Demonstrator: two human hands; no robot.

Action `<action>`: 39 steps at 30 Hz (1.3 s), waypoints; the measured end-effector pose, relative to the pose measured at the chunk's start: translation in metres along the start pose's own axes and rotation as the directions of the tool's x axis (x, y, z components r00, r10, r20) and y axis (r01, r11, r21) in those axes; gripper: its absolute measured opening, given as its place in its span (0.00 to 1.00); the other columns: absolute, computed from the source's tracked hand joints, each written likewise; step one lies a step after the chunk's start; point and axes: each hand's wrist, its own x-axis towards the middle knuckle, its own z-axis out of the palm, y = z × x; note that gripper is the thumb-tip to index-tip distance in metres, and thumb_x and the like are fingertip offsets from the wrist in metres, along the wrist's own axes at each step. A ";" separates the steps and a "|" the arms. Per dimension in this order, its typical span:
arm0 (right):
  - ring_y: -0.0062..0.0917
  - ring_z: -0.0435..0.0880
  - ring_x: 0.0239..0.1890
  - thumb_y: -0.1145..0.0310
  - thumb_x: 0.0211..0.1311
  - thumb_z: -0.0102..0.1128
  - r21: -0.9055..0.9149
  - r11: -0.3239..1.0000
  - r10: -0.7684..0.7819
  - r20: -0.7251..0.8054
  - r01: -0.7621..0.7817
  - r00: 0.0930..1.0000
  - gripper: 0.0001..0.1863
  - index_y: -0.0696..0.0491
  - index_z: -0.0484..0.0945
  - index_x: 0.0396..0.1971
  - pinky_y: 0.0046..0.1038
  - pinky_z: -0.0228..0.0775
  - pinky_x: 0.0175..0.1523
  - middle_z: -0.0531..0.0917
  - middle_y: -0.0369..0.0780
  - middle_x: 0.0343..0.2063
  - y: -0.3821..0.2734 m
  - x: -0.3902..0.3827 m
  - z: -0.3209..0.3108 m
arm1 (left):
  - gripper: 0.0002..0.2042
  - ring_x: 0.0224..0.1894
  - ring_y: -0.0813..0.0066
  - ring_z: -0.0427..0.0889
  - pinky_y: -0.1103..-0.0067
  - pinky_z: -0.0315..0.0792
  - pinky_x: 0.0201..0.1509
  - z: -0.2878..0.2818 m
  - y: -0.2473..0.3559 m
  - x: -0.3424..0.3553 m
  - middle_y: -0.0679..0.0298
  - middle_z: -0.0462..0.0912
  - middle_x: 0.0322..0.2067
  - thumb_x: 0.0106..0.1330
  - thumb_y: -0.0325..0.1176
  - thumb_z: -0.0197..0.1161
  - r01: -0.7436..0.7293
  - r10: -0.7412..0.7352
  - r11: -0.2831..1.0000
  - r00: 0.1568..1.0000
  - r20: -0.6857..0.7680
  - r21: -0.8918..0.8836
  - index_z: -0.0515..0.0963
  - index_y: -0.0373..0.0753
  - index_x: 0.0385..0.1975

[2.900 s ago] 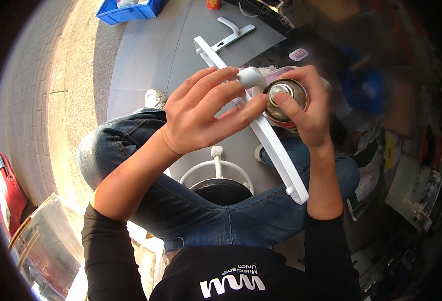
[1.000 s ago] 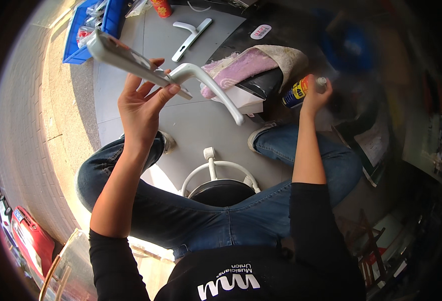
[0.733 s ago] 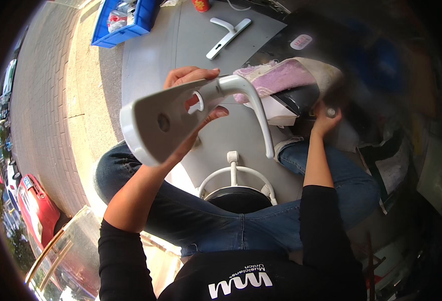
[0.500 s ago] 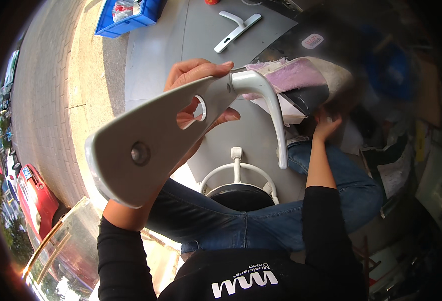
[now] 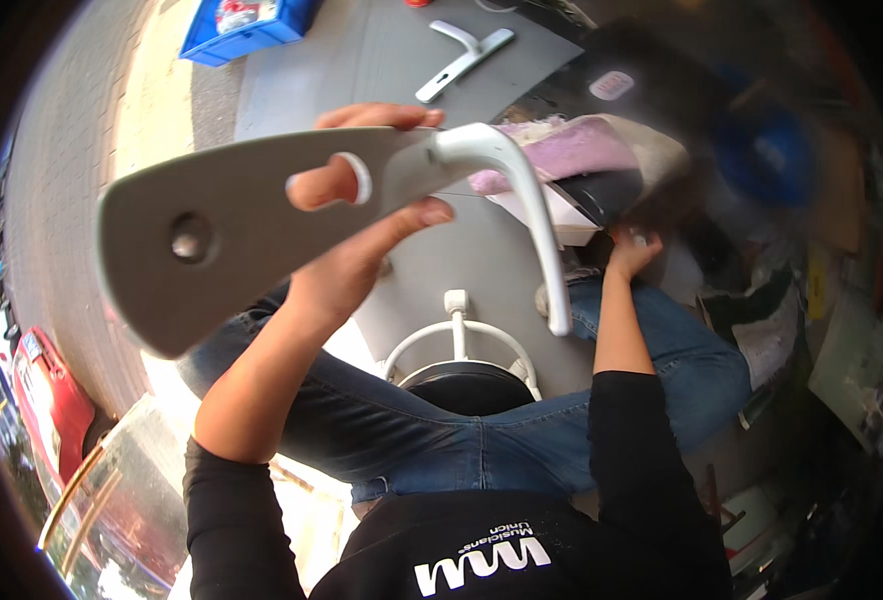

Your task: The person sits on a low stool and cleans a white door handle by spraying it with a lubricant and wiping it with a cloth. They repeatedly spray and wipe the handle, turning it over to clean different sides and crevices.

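Note:
My left hand [image 5: 349,262] grips a grey-white door handle [image 5: 236,225] from behind, fingers over its upper edge and thumb along the lower one. The long plate has a keyhole-shaped cutout and a round screw spot near its wide end. Its curved lever points down at the right. My right hand [image 5: 633,256] is bent closed beside a white box [image 5: 561,215]; a small pale thing shows at its fingers, too small to name. A pink and white fluffy cloth [image 5: 586,150] lies over the box. Farther off, a second door handle [image 5: 465,64] rests on the grey surface.
A blue crate [image 5: 246,35] with bagged things stands at the far left. Before my lap is a black-seated stool [image 5: 471,388] with a white frame. A blue round object [image 5: 766,155] and clutter fill the dim right side. A red car [image 5: 51,395] is outside at left.
My left hand has swung the door handle leftward, and its plate now lies closer to level. My right hand stays by the box, its fingers drawn in.

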 end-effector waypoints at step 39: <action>0.32 0.80 0.41 0.49 0.57 0.51 0.767 0.635 -0.614 0.433 0.087 0.660 0.31 0.47 0.58 0.57 0.29 0.76 0.45 0.73 0.46 0.48 -0.319 -0.108 -0.130 | 0.18 0.51 0.69 0.74 0.75 0.74 0.53 -0.061 0.023 -0.005 0.58 0.71 0.51 0.51 0.20 0.67 -0.040 -0.074 0.975 0.872 -0.485 -0.220 0.73 0.34 0.43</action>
